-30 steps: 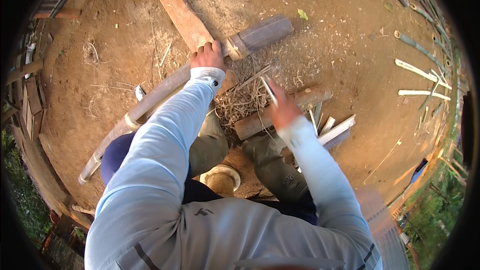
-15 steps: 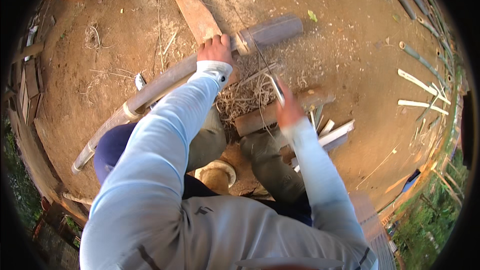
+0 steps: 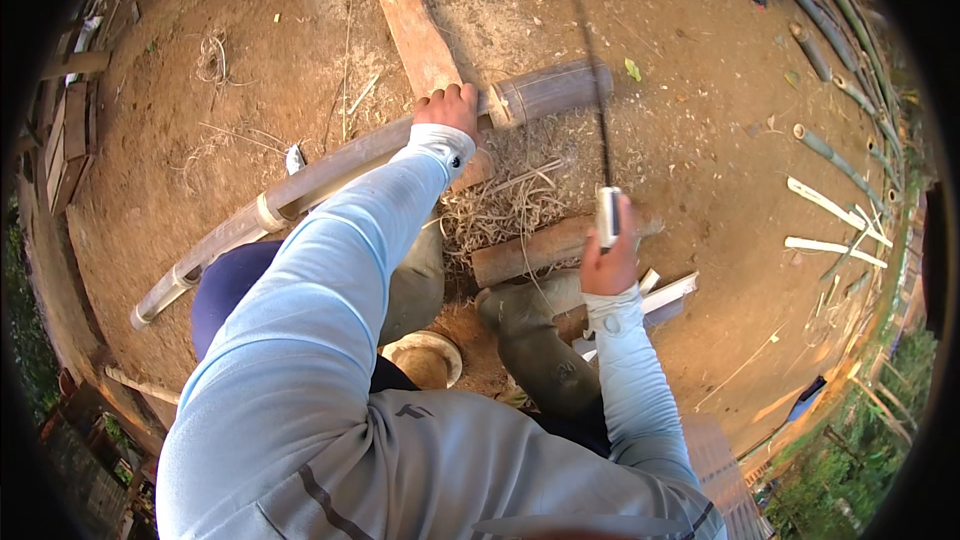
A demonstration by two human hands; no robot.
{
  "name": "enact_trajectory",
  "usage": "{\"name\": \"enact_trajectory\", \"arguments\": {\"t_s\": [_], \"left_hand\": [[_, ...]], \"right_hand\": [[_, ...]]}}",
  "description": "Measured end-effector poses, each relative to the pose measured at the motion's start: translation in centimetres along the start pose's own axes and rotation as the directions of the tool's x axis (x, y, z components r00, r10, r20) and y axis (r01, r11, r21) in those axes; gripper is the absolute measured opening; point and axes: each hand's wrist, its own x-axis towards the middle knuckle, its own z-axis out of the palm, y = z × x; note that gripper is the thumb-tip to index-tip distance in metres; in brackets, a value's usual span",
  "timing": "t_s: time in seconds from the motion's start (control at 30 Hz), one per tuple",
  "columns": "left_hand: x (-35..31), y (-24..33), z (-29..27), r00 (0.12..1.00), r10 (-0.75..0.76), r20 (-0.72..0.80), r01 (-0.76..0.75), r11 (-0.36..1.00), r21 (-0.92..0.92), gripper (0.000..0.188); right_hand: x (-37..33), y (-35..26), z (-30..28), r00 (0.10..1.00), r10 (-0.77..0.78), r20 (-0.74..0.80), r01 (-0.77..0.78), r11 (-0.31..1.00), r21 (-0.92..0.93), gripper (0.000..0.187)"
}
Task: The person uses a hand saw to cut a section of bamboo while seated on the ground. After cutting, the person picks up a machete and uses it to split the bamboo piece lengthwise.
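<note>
A long, thick bamboo pole (image 3: 345, 158) runs slantwise across the ground in front of me, over the end of a wooden plank (image 3: 405, 15). My left hand (image 3: 447, 108) is closed over the pole, just left of a pale, scraped joint. In my right hand (image 3: 612, 265) is a handsaw (image 3: 607, 218) with a pale and dark handle. Its thin blade, seen nearly edge-on and blurred, points away from me and crosses the pole's right end in the picture. Whether the blade touches the bamboo I cannot tell.
Curled shavings (image 3: 500, 210) lie between my legs and the pole, beside a short brown log (image 3: 530, 248). Split pale pieces (image 3: 665, 295) lie by my right knee. Several bamboo lengths (image 3: 835, 155) and white strips (image 3: 830, 202) are at the right. Boards (image 3: 68, 145) stand far left.
The saw has swung from a slant beside the scraped joint to nearly straight ahead, farther right over the pole's end. My right hand moved right and nearer me; my left keeps its grip.
</note>
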Motion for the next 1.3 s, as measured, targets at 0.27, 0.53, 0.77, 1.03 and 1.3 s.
{"name": "enact_trajectory", "arguments": {"t_s": [0.27,0.53,0.77,1.03,1.3], "left_hand": [[-2.8,-5.4,-4.3,0.847,0.178,0.501,-0.261,0.96,0.099,0.113],[-9.8,-13.8,0.5,0.998,0.009,-0.062,-0.008,1.0,0.013,0.072],[-12.6,-12.9,2.2,0.956,0.061,-0.285,-0.057,0.998,0.022,0.07],[-14.5,-11.7,3.9,0.933,0.01,-0.36,-0.018,1.0,-0.017,0.066],[-11.9,-12.1,-0.7,0.98,-0.028,0.196,0.039,0.998,-0.052,0.09]], "right_hand": [[-1.1,9.3,0.9,0.917,0.399,0.007,-0.377,0.87,-0.317,0.088],[0.1,11.7,3.9,0.784,0.604,0.143,-0.493,0.745,-0.45,0.089],[11.3,8.5,6.0,0.92,0.343,-0.187,-0.344,0.939,0.029,0.081],[17.9,10.0,8.9,0.858,0.511,-0.042,-0.505,0.857,0.106,0.09],[17.5,18.8,7.9,0.796,0.584,0.16,-0.594,0.701,0.394,0.087]]}}
